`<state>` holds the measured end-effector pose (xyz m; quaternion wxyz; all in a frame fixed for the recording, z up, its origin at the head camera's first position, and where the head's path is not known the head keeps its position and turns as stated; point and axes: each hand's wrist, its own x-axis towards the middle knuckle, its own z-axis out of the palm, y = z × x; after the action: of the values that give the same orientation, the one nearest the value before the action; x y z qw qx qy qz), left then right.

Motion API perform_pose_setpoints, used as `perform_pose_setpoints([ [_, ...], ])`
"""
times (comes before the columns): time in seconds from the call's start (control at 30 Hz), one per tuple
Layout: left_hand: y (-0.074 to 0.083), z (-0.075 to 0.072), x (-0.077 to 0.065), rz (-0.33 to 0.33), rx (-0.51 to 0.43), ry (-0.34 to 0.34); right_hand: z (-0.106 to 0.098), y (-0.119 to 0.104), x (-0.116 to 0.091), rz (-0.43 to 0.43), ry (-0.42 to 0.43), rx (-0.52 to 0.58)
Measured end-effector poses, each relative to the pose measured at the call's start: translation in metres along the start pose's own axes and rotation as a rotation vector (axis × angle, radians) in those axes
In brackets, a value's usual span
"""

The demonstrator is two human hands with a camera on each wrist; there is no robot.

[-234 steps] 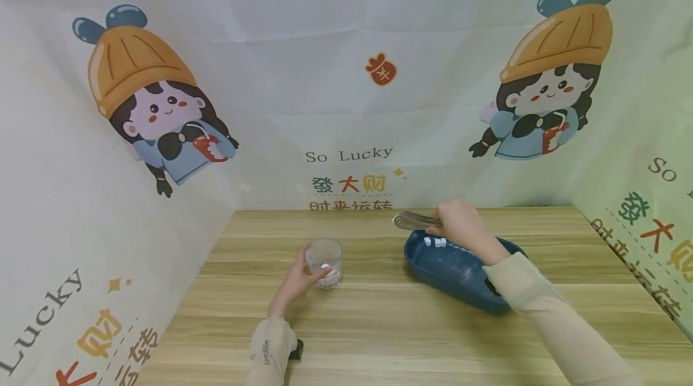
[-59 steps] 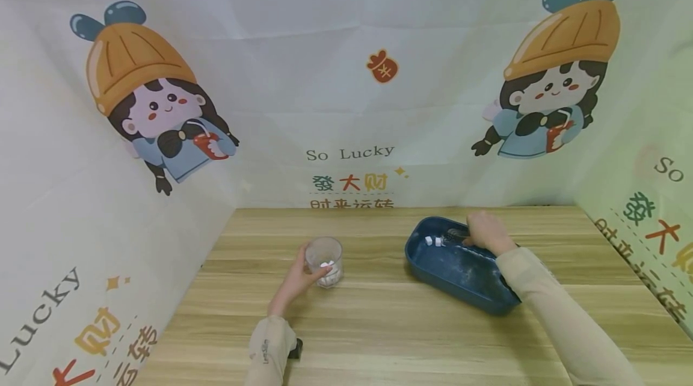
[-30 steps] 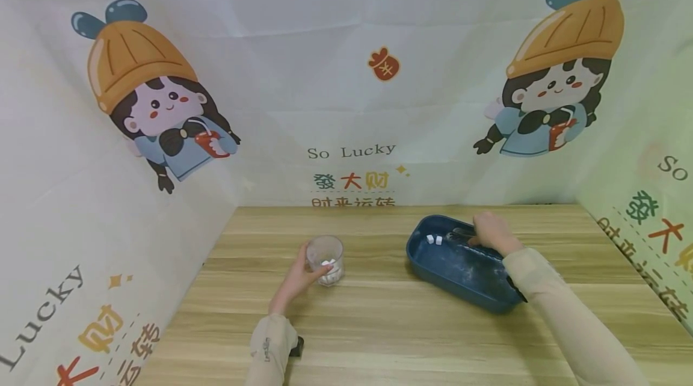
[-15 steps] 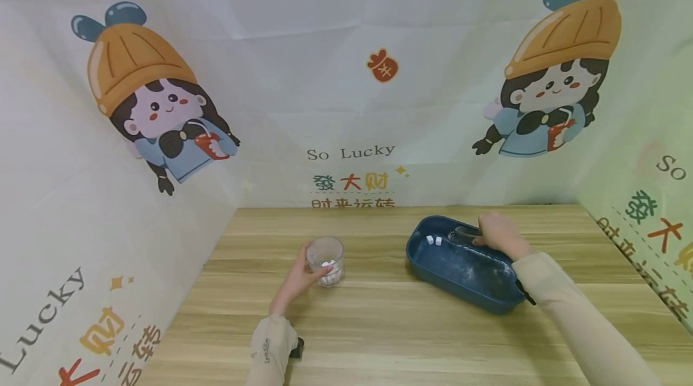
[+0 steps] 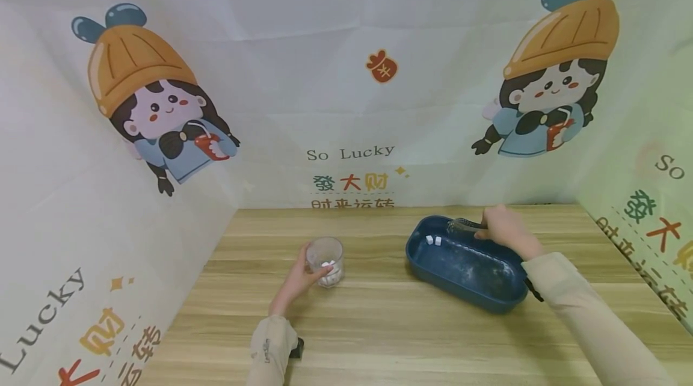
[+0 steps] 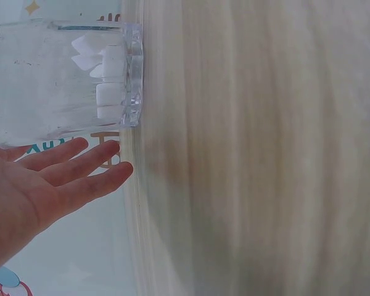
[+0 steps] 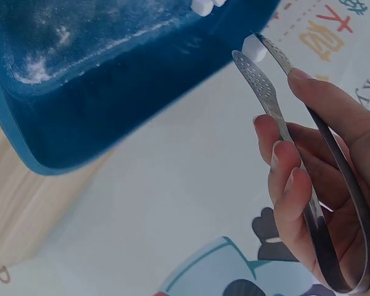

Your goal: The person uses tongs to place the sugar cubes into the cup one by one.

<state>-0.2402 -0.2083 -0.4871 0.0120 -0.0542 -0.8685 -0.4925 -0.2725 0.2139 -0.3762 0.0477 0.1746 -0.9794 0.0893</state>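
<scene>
My left hand (image 5: pixel 295 281) holds a clear glass (image 5: pixel 325 248) upright on the table, thumb across its near side. In the left wrist view several white sugar cubes (image 6: pixel 111 94) lie at the bottom of the glass, and some fingers stretch out beside it. With my right hand (image 5: pixel 506 229) I grip metal tongs (image 7: pixel 320 237), thumb on one arm and fingers on the other. Between the tong tips sits one white sugar cube (image 7: pixel 254 48). The tongs are over the far rim of a blue tray (image 5: pixel 460 294). Inside the tray lie two white cubes (image 5: pixel 434 240) near its left end.
White powder (image 5: pixel 487 275) is scattered over the tray's floor. The wooden table (image 5: pixel 373 332) runs back to a white printed cloth (image 5: pixel 303 73), which stands behind and on both sides. A dark object (image 5: pixel 296 348) is at my left wrist.
The tongs rise out of the tray and shift slightly right, a cube at their tips. Compared with the oldest frame, more cubes lie in the glass. My left hand stays put.
</scene>
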Motion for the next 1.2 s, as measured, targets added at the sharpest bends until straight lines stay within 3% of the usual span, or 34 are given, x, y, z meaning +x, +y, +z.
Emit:
perform_pose_setpoints([
  [0.57, -0.001, -0.001, 0.001, -0.024, 0.007, -0.01, -0.03, -0.019, -0.007, -0.042, 0.102, -0.001],
  [1.2, 0.0, 0.0, 0.001, -0.019, 0.025, 0.003, -0.058, -0.062, 0.001, -0.129, 0.117, -0.009],
])
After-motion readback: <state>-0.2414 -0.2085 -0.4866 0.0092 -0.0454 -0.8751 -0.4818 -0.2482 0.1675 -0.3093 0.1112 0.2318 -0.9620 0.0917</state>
